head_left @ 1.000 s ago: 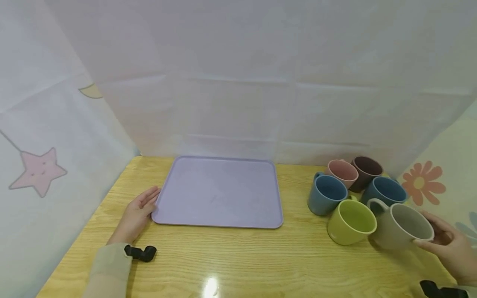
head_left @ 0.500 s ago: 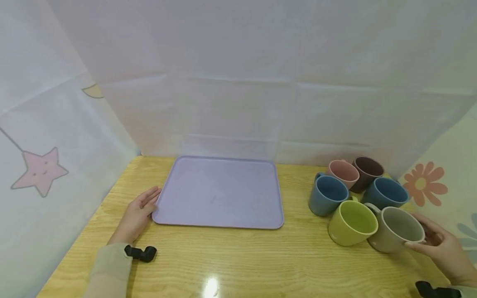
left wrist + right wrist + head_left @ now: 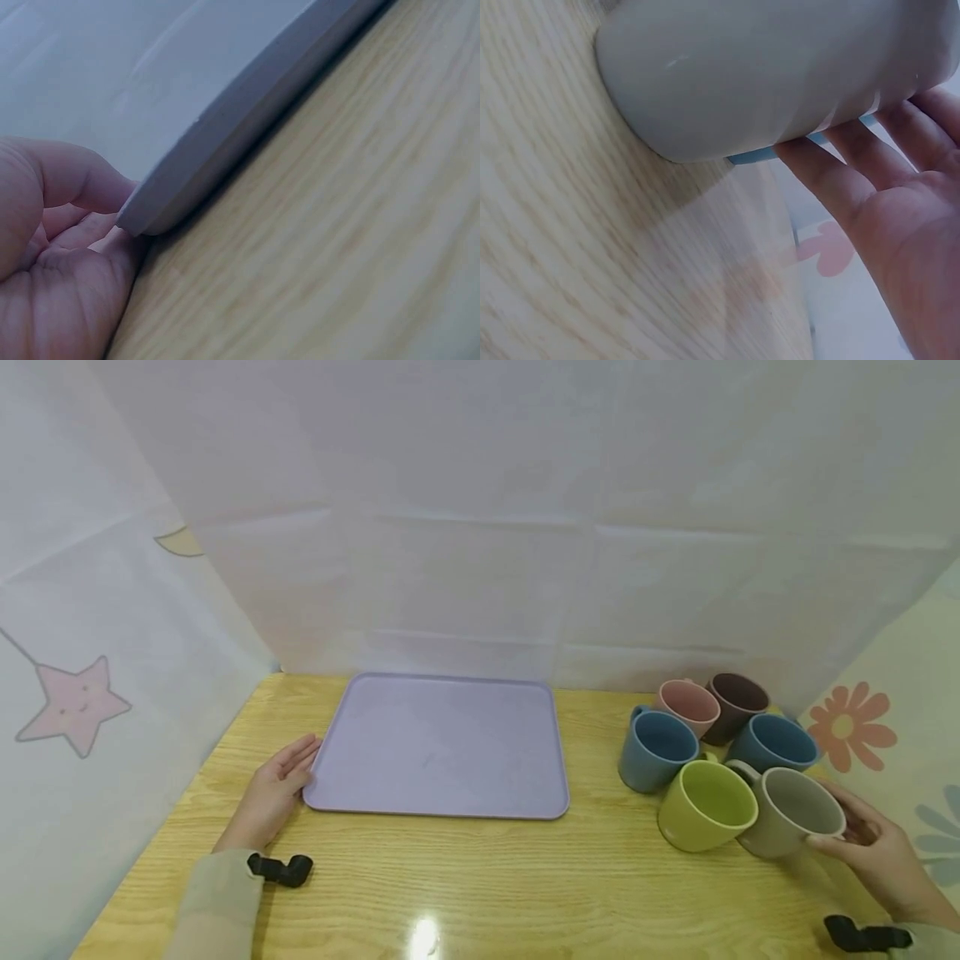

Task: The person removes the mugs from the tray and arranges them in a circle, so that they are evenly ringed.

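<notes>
A lilac tray (image 3: 438,745) lies flat on the table. At its left edge is my left hand (image 3: 272,793), palm turned toward the tray. The left wrist view shows the thumb (image 3: 82,176) against the corner rim, with the other fingers beside and below it. My right hand (image 3: 873,843) grips a grey mug (image 3: 776,827) from its right side, thumb near the rim and fingers along the far wall. The right wrist view has several fingertips pressed to the mug's side, its base at the wood. The mug's handle points left, close behind the yellow-green mug (image 3: 693,818).
Grouped with the grey mug stand a blue mug (image 3: 648,764), a pink mug (image 3: 686,706), a dark brown mug (image 3: 731,718) and another blue mug (image 3: 772,745). Pale cloth (image 3: 465,568) hangs behind and beside the wooden table (image 3: 480,885).
The grey mug has moved left and down in my right hand, coming up close beside the yellow-green mug. My left hand and the tray have stayed in place.
</notes>
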Available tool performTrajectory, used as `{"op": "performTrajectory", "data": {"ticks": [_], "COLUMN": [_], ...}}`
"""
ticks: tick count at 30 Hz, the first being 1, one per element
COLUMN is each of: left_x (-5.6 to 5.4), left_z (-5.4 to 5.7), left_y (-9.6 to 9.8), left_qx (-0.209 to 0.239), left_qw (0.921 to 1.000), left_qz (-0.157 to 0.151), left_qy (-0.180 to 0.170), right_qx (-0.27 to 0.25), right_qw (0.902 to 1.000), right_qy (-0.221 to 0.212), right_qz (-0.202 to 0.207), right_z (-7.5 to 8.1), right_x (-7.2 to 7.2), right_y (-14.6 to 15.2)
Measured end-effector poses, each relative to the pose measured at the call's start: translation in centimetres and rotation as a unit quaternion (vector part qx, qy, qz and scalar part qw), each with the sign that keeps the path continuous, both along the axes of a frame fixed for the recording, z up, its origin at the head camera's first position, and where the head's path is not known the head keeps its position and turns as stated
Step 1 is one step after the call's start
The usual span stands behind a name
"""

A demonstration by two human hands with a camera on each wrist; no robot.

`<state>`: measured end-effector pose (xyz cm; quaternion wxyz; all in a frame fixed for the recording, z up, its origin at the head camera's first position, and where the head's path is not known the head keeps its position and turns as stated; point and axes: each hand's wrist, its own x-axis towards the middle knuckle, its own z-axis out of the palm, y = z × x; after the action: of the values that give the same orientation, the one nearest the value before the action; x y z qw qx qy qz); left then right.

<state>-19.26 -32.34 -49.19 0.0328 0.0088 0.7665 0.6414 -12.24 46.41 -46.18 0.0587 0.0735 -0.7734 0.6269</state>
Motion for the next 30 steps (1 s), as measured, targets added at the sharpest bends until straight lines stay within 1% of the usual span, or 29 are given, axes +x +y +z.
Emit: {"op": "performTrajectory", "data": {"ticks": [8, 16, 19, 24, 28, 30], "left_x": [-0.04, 0.03, 0.06, -0.05, -0.12, -0.11], "left_z": [-0.02, 0.06, 0.07, 0.10, 0.10, 0.05], "left_y": [0.04, 0.06, 0.04, 0.04, 0.09, 0.07], "left_qx": [0.009, 0.010, 0.009, 0.010, 0.010, 0.008], "left_qw": [1.0000, 0.9999, 0.9999, 0.9999, 0.9999, 1.0000], "left_qz": [0.003, 0.003, 0.003, 0.000, -0.001, 0.001], "left_qy": [-0.003, -0.009, -0.009, -0.005, -0.004, -0.003], "right_qx": [-0.054, -0.088, -0.087, -0.081, -0.072, -0.051], "right_qw": [0.9964, 0.9907, 0.9891, 0.9887, 0.9856, 0.9866], "right_qy": [0.014, 0.018, 0.023, 0.029, 0.038, 0.038], "right_qz": [0.063, 0.102, 0.117, 0.123, 0.149, 0.150], "right_z": [-0.26, -0.51, -0.60, -0.63, -0.28, 0.17], "right_x": [-0.43, -0.45, -0.58, -0.67, -0.54, -0.41], "right_y": [-0.16, -0.11, -0.09, -0.13, -0.27, -0.48]}}
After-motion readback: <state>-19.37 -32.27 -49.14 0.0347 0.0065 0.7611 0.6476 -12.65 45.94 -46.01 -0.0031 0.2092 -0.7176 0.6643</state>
